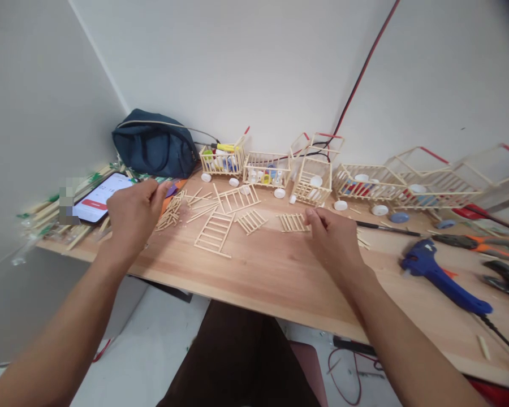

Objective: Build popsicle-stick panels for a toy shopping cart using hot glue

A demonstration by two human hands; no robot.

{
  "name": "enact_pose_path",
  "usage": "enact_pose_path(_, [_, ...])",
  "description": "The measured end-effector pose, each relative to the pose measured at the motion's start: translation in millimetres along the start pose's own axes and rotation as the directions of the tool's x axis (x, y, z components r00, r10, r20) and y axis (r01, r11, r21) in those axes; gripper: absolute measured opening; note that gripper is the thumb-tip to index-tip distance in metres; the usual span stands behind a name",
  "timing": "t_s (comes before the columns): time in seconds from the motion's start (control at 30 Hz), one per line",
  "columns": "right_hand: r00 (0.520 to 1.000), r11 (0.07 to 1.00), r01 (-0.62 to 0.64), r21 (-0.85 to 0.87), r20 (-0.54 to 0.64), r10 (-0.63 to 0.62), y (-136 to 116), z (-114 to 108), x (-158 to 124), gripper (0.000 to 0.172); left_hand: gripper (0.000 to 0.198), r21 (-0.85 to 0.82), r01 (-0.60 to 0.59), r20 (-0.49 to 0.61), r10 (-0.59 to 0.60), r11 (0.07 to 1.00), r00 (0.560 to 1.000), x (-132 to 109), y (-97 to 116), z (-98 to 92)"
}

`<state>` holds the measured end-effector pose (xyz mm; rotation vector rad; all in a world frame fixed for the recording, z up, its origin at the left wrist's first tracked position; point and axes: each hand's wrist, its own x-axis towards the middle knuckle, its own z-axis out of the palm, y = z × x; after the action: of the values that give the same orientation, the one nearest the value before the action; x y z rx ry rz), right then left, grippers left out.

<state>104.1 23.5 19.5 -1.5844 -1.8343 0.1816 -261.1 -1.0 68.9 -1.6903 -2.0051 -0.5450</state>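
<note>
My left hand (133, 215) hovers over a loose pile of thin wooden sticks (172, 212) at the left of the wooden table (271, 277); its fingers are curled and pinched together near an orange and purple scrap. My right hand (333, 240) rests at the table's middle, its fingertips closed on the right end of a small ladder-like stick panel (292, 222). Other flat stick panels (214, 232) lie between my hands.
Several small stick carts (267, 169) with white bottle-cap wheels stand along the wall. A dark blue bag (155, 144) and a phone (99, 198) sit at the far left. A blue glue gun (441, 274), orange-handled pliers (479, 243) and cables lie at the right.
</note>
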Motion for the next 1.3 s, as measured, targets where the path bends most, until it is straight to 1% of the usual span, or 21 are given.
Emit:
enact_pose_path(0.1, [0.999,0.999,0.052,-0.003,-0.008,-0.052,-1.9,1.5,-0.6,0.033,0.015,-0.089,-0.123,-0.029,0.121,0.988,0.992,2.5,0.2,2.8])
enact_pose_path(0.27, [0.983,0.985,0.174,0.005,-0.058,-0.174,-2.2,3.8,1.4,0.017,0.038,-0.197,-0.170,-0.165,0.138,0.966,0.977,2.8,7.8,7.4])
enact_pose_path(0.37, [0.985,0.985,0.168,0.036,-0.055,-0.166,-0.2,2.6,1.2,0.024,0.037,-0.297,-0.213,-0.201,0.157,0.931,0.967,3.8,15.1,13.0])
enact_pose_path(0.47, [0.994,0.992,0.106,0.064,-0.048,-0.103,3.9,1.2,0.5,0.034,0.020,-0.438,-0.284,-0.218,0.206,0.853,0.954,7.2,29.0,14.0])
enact_pose_path(0.53, [0.991,0.991,0.110,0.077,-0.078,-0.104,5.2,1.0,0.2,0.037,0.029,-0.588,-0.292,-0.184,0.227,0.755,0.956,6.9,45.9,10.0])
enact_pose_path(0.6, [0.973,0.973,0.205,0.109,-0.135,-0.190,2.6,1.2,-0.9,0.035,0.035,-0.810,-0.186,-0.069,0.224,0.556,0.972,1.1,70.5,3.9])
enact_pose_path(0.63, [0.951,0.951,0.283,0.127,-0.166,-0.261,-0.8,1.3,-2.2,0.033,0.036,-0.917,-0.058,0.034,0.220,0.396,0.975,-4.1,85.6,1.1])
enact_pose_path(0.67, [0.919,0.918,0.372,0.140,-0.193,-0.343,-5.5,1.3,-4.4,0.034,0.036,-0.974,0.123,0.162,0.212,0.188,0.964,-10.8,102.1,-1.1])
enact_pose_path(0.73, [0.824,0.817,0.559,0.144,-0.207,-0.527,-18.0,1.1,-10.8,0.046,0.036,-0.863,0.462,0.405,0.267,-0.203,0.874,-26.4,136.9,-3.2])
enact_pose_path(0.77, [0.764,0.753,0.643,0.138,-0.182,-0.619,-24.7,1.2,-14.7,0.054,0.034,-0.740,0.584,0.491,0.327,-0.332,0.808,-34.3,153.6,-3.2])
enact_pose_path(0.8, [0.696,0.683,0.718,0.136,-0.139,-0.704,-30.8,1.6,-18.5,0.060,0.029,-0.613,0.674,0.548,0.392,-0.413,0.739,-41.8,168.9,-2.9])
enact_pose_path(0.83, [0.638,0.625,0.768,0.139,-0.081,-0.766,-35.8,2.3,-21.7,0.064,0.023,-0.511,0.720,0.572,0.440,-0.469,0.692,-48.4,182.0,-2.7])
enact_pose_path(0.87, [0.598,0.588,0.796,0.147,-0.034,-0.801,-39.0,3.3,-23.7,0.065,0.020,-0.470,0.746,0.574,0.478,-0.472,0.665,-54.0,192.5,-3.0])
enact_pose_path(0.9, [0.586,0.579,0.801,0.151,-0.003,-0.810,-40.0,4.4,-24.3,0.063,0.020,-0.433,0.767,0.566,0.519,-0.473,0.640,-58.5,200.0,-3.9])
enact_pose_path(0.93, [0.606,0.602,0.786,0.144,0.015,-0.795,-38.6,5.4,-23.3,0.060,0.021,-0.370,0.780,0.555,0.554,-0.504,0.621,-62.1,204.4,-5.5])
enact_pose_path(1.0, [0.705,0.701,0.706,0.099,-0.002,-0.709,-28.7,5.9,-16.7,0.053,0.022,-0.308,0.787,0.540,0.582,-0.534,0.607,-66.6,205.2,-10.9])
enact_pose_path(1.07, [0.814,0.814,0.579,0.048,-0.080,-0.575,-13.0,2.7,-6.8,0.050,0.025,-0.346,0.785,0.502,0.605,-0.514,0.618,-68.7,199.0,-17.6])
enact_pose_path(1.13, [0.873,0.891,0.452,0.052,-0.233,-0.429,1.8,-4.2,1.4,0.053,0.030,-0.542,0.744,0.423,0.638,-0.391,0.643,-69.4,191.5,-23.2])
enact_pose_path(1.2, [0.879,0.933,0.351,0.083,-0.373,-0.297,8.9,-12.2,3.9,0.051,0.027,-0.790,0.581,0.347,0.637,-0.198,0.688,-69.3,187.6,-24.8])
enact_pose_path(1.27, [0.854,0.914,0.392,0.110,-0.413,-0.317,4.8,-17.7,-0.5,0.051,0.025,-0.914,0.405,0.308,0.591,-0.034,0.745,-68.7,189.0,-21.0])
enact_pose_path(1.3, [0.835,0.879,0.461,0.118,-0.392,-0.386,-0.8,-18.5,-4.6,0.052,0.028,-0.929,0.371,0.303,0.561,-0.007,0.770,-68.2,191.1,-17.5])
